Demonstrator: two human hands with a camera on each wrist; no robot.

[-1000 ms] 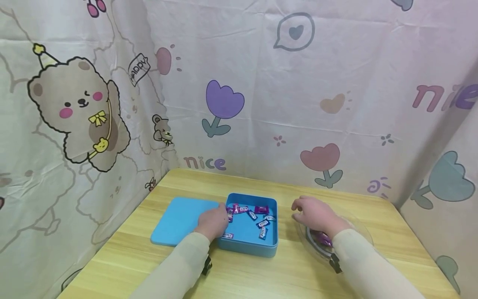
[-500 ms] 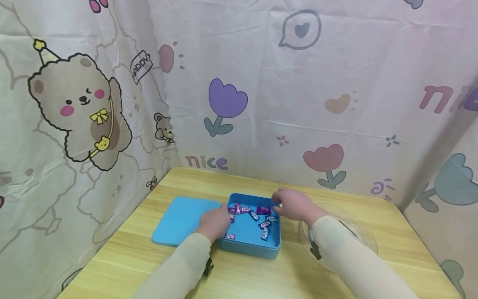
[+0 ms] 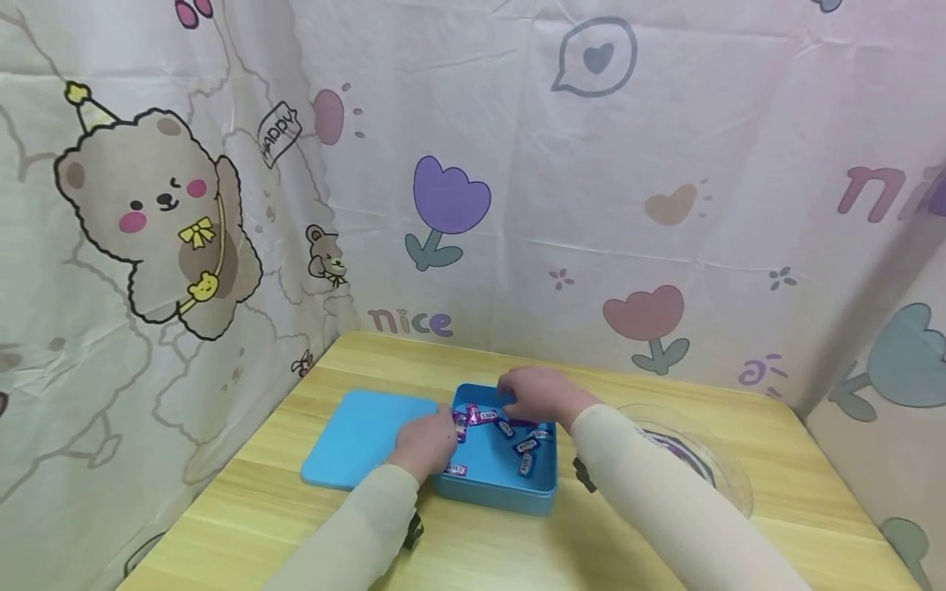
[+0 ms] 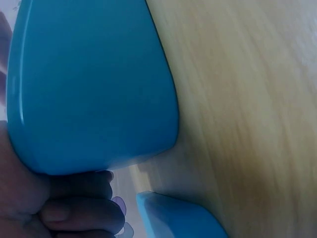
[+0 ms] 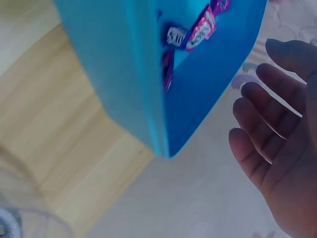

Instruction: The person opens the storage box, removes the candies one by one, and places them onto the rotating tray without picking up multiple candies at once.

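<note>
A blue rectangular box (image 3: 491,495) stands on the table with several wrapped candies inside, purple, pink and dark blue; among them lies a dark blue candy (image 3: 526,465). My left hand (image 3: 426,443) grips the box's left wall, its fingers curled against the outside in the left wrist view. Over the back right part of the box hovers my right hand (image 3: 543,396). Its fingers are loosely bent and spread, with nothing between them in the right wrist view (image 5: 282,119). In the head view that hand covers the back right corner and part of a purple candy.
A flat blue lid (image 3: 362,435) lies left of the box, partly behind the left hand. To the right, a clear round dish (image 3: 739,484) with candies in it is partly covered by the right sleeve (image 3: 658,492). A patterned cloth (image 3: 517,205) hangs behind the table.
My right hand has moved left from above the clear dish to over the box's back right part. The left hand stays at the box's left wall.
</note>
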